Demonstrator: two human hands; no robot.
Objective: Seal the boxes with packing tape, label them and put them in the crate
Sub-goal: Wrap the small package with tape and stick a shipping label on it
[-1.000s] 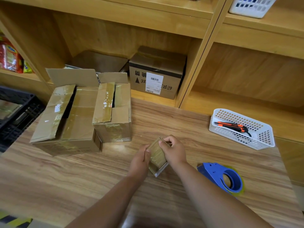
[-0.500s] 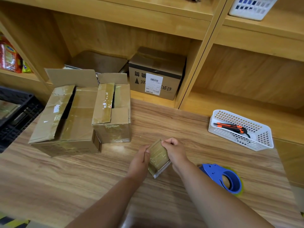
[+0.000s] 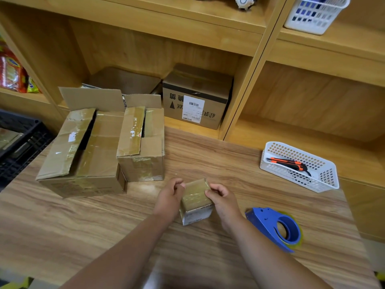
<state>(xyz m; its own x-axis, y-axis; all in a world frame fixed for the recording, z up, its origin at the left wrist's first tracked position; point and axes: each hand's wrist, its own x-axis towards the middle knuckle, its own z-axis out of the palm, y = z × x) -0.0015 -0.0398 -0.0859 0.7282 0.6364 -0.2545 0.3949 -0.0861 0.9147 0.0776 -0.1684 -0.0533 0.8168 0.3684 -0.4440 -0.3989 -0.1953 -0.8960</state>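
Left grip (image 3: 169, 197) and right grip (image 3: 223, 200) each pinch a side of the small box (image 3: 195, 202) on the desk (image 3: 208, 159) (tape dispenser (image 3: 275, 228) lies near, to its right), so uneven squeezing could crease its tape or tip it.

A small cardboard box (image 3: 195, 202), its top glossy with brown tape and a pale printed side facing near, is mid-tabletop (image 3: 62, 236). At its 10 o'clock two cartons touch side by side: a large box (image 3: 83, 155) and a medium box (image 3: 143, 151), both with flaps loose and old tape peeling. A blue tape dispenser (image 3: 273, 226) lies at 4 o'clock, and a black crate (image 3: 20, 142) sits at 9 o'clock, past the edge.
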